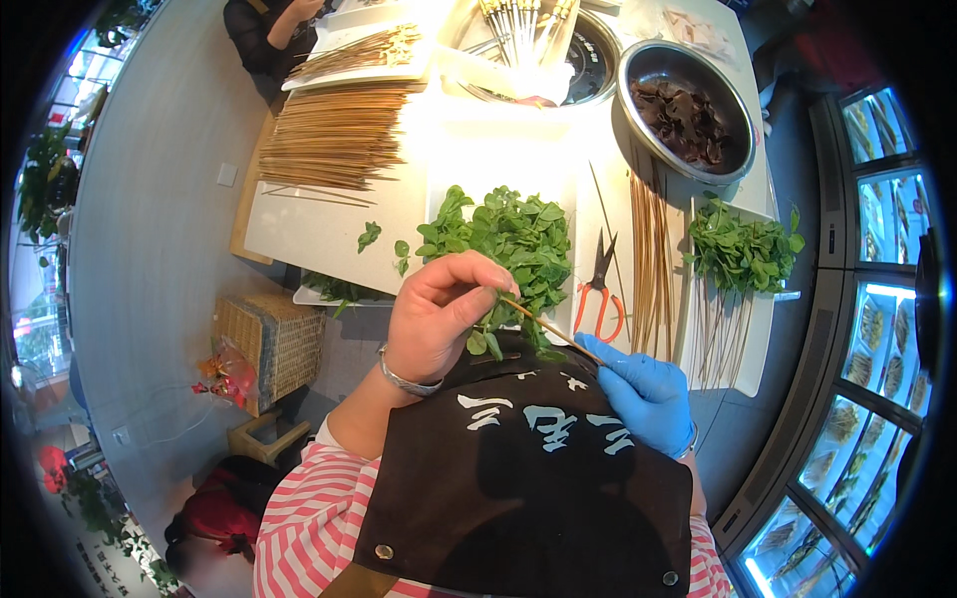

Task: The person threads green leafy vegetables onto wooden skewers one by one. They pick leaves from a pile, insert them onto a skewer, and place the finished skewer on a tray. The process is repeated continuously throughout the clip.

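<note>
My left hand (pixel 448 303), bare with a bracelet at the wrist, pinches green leaves (pixel 486 340) at the tip of a thin wooden skewer (pixel 552 327). In a blue glove, my right hand (pixel 647 392) grips the skewer's other end. Just beyond my hands a heap of leafy greens (pixel 516 232) fills a white tray (pixel 437 198). Scissors with orange handles (pixel 599 288) lie to the right of that tray. Beside them rests a bundle of bare skewers (pixel 650 261). Farther right, a white tray (pixel 762 340) holds skewers threaded with greens (pixel 748 243) at their far ends.
A steel bowl (pixel 624 90) of dark wood-ear-like pieces (pixel 680 119) stands at the back right. Many skewers (pixel 336 134) lie at the back left. Loose leaves (pixel 368 235) dot the table (pixel 321 235). A woven basket (pixel 273 344) stands below left. Another person's arm (pixel 288 26) shows across the table.
</note>
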{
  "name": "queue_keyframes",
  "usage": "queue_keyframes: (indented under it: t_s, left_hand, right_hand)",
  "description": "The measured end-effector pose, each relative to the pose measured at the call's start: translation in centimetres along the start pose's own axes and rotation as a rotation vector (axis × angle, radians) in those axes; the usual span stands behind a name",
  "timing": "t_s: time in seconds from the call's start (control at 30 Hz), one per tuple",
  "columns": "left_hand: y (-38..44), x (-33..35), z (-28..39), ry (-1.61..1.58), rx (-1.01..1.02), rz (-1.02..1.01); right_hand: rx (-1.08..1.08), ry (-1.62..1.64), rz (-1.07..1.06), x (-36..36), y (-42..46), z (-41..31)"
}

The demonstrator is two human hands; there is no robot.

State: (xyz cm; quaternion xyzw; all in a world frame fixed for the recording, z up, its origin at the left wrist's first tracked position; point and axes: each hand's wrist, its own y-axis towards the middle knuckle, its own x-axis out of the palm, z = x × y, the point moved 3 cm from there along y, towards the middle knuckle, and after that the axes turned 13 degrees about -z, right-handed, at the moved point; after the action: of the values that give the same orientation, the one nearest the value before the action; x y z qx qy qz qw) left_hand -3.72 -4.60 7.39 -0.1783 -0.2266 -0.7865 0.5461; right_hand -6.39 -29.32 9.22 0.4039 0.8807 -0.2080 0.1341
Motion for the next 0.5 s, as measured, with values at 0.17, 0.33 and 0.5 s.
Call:
queue_keyframes:
  t_s: [0.17,0.33,0.5]
  left_hand:
    - [-0.05,-0.06,0.07,-0.007,-0.038,-0.033]
    - [0.02,0.13,0.28,0.006,-0.100,-0.023]
    - [-0.03,-0.19,-0.05,-0.019,-0.098,-0.045]
  right_hand:
    - [-0.050,-0.014,0.061,0.28,0.15,-0.06]
    - [-0.041,-0.042,0.035,0.20,0.14,0.02]
    - [-0.021,-0.032,-0.008,0.08,0.15,-0.05]
